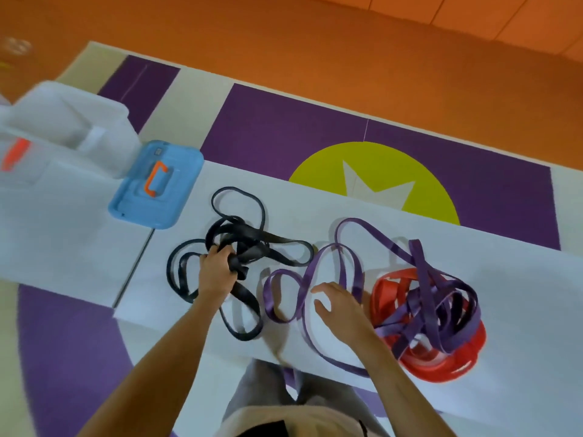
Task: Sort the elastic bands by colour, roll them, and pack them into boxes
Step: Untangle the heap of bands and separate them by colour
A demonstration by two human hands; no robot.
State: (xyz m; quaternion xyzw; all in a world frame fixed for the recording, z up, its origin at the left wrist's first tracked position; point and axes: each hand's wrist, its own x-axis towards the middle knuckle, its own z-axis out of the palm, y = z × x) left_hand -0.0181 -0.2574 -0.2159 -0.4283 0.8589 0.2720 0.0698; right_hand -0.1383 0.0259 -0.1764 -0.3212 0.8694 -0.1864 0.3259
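Item 1. My left hand (217, 263): clenched round the middle of the tangle of black bands (243, 234), fingers curled over a bunched knot of them.

Item 2. Black bands: one heap of loose loops on the white sheet (520, 279), left of centre, spreading out on all sides of my fist.

Item 3. My right hand (339, 305): released, fingers spread and relaxed, grasping nothing, over the sheet among the trailing purple loops. Whether it touches them I cannot tell.

Item 4. Purple bands (441, 310): the bulk piled on top of the red bands (441, 372) at the right, with long loops running left toward the black heap and one strand hanging over the near edge.

Item 5. Blue lid (176, 171) with orange handle (150, 181): flat on the sheet, beyond the black bands.

Item 6. Clear plastic boxes (79, 121): far left, blurred, touching the lid.

Item 7. Carpet (299, 130): purple, with a yellow-green circle (426, 178).
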